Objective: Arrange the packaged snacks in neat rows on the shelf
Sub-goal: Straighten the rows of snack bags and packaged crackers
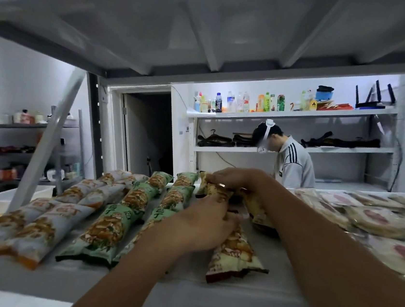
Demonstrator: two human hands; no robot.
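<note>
The left hand (203, 226) covers the upper end of the near yellow packet (232, 257). The right hand (234, 178) hides the middle of the far yellow packet (214, 191). At 3 o'clock the pale round packets (375, 221) are blurred and cut off by the edge. The print on the green packets (112, 224) is unreadable. At 1 o'clock the labels on the bottles (237, 103) are too small to read.

Small shop stockroom, metal shelving (293, 118), bottled drinks (237, 103), rows of packaged snacks (125, 202)
</note>
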